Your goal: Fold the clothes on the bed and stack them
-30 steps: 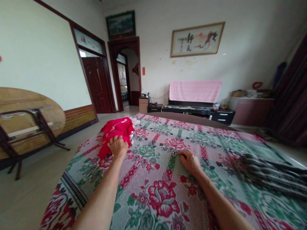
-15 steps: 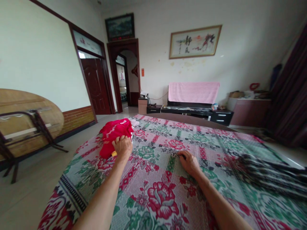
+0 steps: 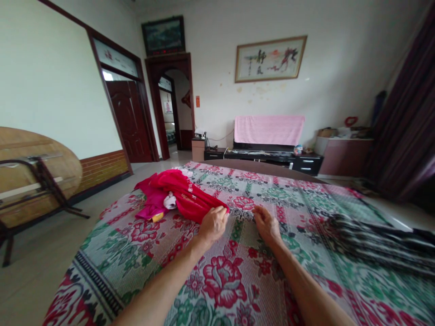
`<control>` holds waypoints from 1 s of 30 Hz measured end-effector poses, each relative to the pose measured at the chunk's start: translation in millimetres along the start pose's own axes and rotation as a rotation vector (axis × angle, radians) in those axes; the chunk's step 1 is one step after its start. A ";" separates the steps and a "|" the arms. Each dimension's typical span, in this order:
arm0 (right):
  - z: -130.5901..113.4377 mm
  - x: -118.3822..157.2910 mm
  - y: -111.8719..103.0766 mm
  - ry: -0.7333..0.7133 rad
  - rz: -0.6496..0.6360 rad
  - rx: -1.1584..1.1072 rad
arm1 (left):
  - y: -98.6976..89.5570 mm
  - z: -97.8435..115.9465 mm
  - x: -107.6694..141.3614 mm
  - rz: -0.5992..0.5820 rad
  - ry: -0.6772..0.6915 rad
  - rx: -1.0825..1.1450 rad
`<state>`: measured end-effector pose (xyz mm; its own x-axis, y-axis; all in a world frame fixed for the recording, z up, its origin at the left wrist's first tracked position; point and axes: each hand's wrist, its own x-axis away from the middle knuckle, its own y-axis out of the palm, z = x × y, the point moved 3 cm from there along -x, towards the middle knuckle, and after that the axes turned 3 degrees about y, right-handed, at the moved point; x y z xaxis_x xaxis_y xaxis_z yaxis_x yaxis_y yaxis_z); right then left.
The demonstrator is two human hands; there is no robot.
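My left hand (image 3: 215, 224) is closed on one end of a red garment (image 3: 192, 201) with pale printing, which stretches from the pile at the left towards the middle. My right hand (image 3: 267, 224) is a short way to the right of that end, apart from it, its fingers loosely bent with nothing visible in them. Under the red garment lie a magenta cloth (image 3: 149, 203), a white bunched piece (image 3: 169, 200) and a small yellow item (image 3: 157, 218). Everything rests on a flowered cloth (image 3: 224, 280) over the table.
A black-and-white patterned cloth (image 3: 370, 244) lies folded at the right. Beyond the table stands a low black cabinet (image 3: 307, 164) below a pink towel (image 3: 270, 130). A round folding table (image 3: 37, 158) leans at the left wall.
My left hand has moved right, pulling the red garment out from the pile and uncovering magenta and white cloth. My right hand stays in nearly the same place on the table.
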<state>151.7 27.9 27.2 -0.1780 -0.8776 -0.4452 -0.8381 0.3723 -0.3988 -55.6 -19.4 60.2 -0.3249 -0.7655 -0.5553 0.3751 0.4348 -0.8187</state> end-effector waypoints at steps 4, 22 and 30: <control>6.9 -2.1 -1.0 0.065 0.081 -0.139 | 15.9 24.8 5.4 -0.101 0.233 0.263; -71.2 47.9 28.4 -0.625 -0.437 0.052 | -71.6 -154.6 33.9 0.244 -0.656 -0.351; -72.5 49.7 35.8 -0.570 -0.398 -0.003 | -51.5 -147.3 40.1 0.116 -0.646 -0.343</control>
<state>75.5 -24.3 48.9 0.4410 -0.6514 -0.6174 -0.7852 0.0532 -0.6170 -215.8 -2.7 58.6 0.3157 -0.7862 -0.5313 0.0492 0.5727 -0.8183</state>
